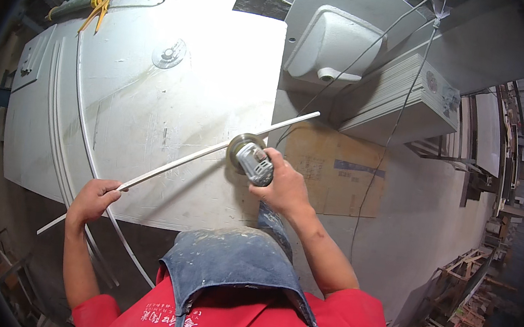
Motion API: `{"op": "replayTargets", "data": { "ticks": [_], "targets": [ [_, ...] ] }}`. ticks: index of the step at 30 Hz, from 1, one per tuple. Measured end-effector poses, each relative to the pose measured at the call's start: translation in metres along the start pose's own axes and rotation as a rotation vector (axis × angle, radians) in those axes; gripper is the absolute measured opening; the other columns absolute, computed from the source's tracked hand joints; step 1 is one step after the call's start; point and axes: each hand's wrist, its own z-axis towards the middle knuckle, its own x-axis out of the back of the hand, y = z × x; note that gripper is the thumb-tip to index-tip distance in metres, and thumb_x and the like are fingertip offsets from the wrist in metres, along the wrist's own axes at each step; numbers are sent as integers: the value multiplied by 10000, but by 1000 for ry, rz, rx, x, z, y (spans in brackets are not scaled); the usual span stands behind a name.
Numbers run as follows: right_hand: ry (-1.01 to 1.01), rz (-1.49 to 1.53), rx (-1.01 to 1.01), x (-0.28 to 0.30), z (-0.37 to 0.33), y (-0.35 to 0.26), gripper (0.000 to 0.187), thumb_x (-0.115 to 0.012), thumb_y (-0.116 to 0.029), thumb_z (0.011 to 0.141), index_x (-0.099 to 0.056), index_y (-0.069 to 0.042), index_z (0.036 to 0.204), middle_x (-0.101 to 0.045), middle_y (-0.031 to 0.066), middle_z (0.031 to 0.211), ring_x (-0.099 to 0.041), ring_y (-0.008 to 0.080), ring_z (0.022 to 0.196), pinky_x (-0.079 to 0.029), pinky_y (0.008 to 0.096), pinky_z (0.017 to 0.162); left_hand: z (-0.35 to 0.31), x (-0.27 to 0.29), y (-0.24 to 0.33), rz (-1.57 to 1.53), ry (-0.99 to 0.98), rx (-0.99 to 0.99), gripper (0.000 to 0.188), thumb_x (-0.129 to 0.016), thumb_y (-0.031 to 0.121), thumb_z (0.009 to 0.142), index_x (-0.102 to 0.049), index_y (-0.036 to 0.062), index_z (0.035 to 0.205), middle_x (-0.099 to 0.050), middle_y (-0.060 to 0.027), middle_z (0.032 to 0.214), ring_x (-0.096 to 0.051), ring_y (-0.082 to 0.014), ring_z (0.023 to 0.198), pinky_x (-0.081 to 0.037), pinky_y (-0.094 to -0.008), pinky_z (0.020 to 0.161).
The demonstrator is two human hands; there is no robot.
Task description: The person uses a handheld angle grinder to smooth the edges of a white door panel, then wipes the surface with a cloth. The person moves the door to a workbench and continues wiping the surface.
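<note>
One long, thin, white strip ran aslant above the near part of the board, from near left to past the right edge. Left hand closed around it toward its near-left end. Right hand wrapped round a grey-bodied angle grinder, its round disc at the strip; touching or just apart, could not tell, nor whether it spun. Step in hand, by judgement: strip and disc being brought to bear on each other. Next move seemed to call for a firm left grip and steady disc angle, the strip's far-right end being unheld.

Surface: broad white board, scuffed, glaring on the far side. Left, slim pale strips overhung its near edge; far left, an orange-yellow caulking gun.

Room: white moulded washbasin far right, stacked pale panels beside it, brown cardboard sheet on the grey floor, wooden frames right.
</note>
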Motion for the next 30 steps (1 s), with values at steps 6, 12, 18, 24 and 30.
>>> {"op": "replayTargets", "data": {
  "ticks": [6,12,18,24,30],
  "targets": [
    [79,-33,-82,14,14,24,828,-883,-383,731,-478,-171,1421,-716,223,1143,-703,434,1044,-574,497,899,2,2,0,-11,-46,39,278,-653,152,919,-733,-6,1133,-677,-107,827,-602,-172,775,-500,-340,749],
    [184,-25,-151,25,24,45,768,-862,-360,738,-505,-157,1387,-732,216,1131,-707,419,1056,-556,482,924,3,2,-4,-11,-27,-3,281,-664,160,925,-726,-12,1139,-679,-110,830,-607,-172,780,-502,-340,752],
    [127,28,-56,22,7,16,756,-856,-373,746,-505,-162,1381,-725,231,1113,-707,441,1029,-564,501,886,1,3,4,-6,-22,42,290,-648,168,923,-734,-8,1136,-703,-139,851,-636,-191,796,-509,-349,765],
    [-101,11,30,-1,-2,-26,796,-865,-353,725,-509,-154,1410,-714,233,1144,-709,430,1051,-574,487,921,0,3,5,42,-9,9,294,-644,181,916,-740,-6,1122,-684,-131,828,-618,-183,779,-500,-346,748],
    [46,-12,-66,11,9,14,784,-866,-368,733,-499,-170,1397,-719,240,1131,-705,444,1042,-568,493,916,2,2,4,-3,-22,51,282,-649,164,911,-743,-10,1112,-644,-84,778,-576,-158,748,-484,-335,711]
  ]
}}
